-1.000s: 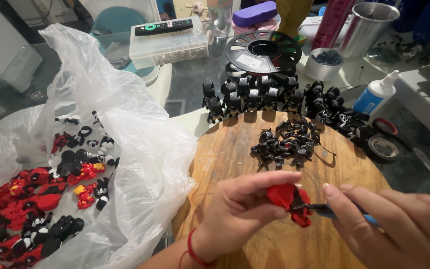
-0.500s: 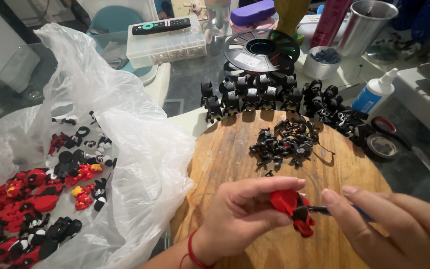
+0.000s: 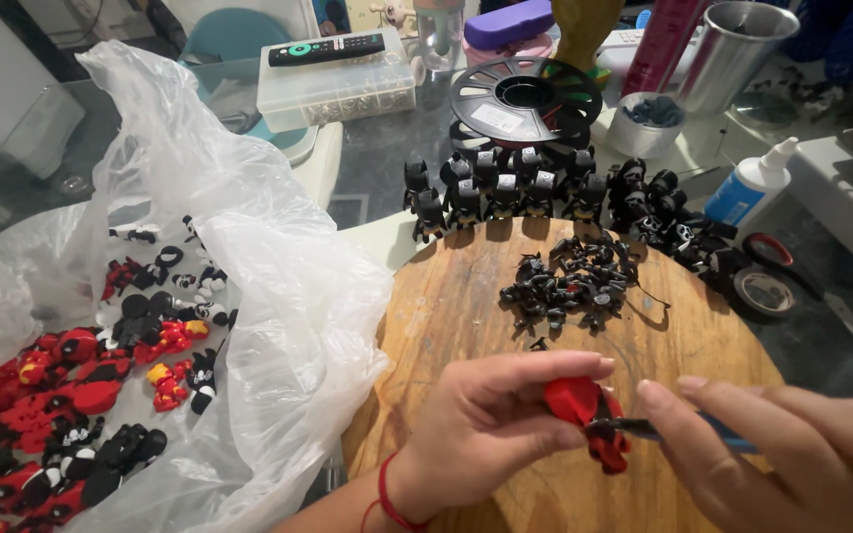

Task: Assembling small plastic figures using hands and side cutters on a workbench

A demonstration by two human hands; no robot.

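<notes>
My left hand (image 3: 491, 419) grips a small red and black toy figure (image 3: 584, 410) over a round wooden board (image 3: 466, 296). My right hand (image 3: 782, 449) holds a thin dark tool with a blue handle (image 3: 673, 431), its tip touching the figure. A pile of small black parts (image 3: 575, 281) lies on the board beyond my hands. A row of black figures (image 3: 515, 188) stands along the board's far edge.
A clear plastic bag (image 3: 249, 257) at the left holds several red and black figures (image 3: 81, 365). Behind are a black filament spool (image 3: 525, 99), a clear box with a remote (image 3: 333, 84), a metal cup (image 3: 728, 39), a glue bottle (image 3: 757, 183) and tape rolls (image 3: 762, 291).
Both hands have sunk slightly toward the bottom of the view with the figure and tool. The board and the bag hold as before.
</notes>
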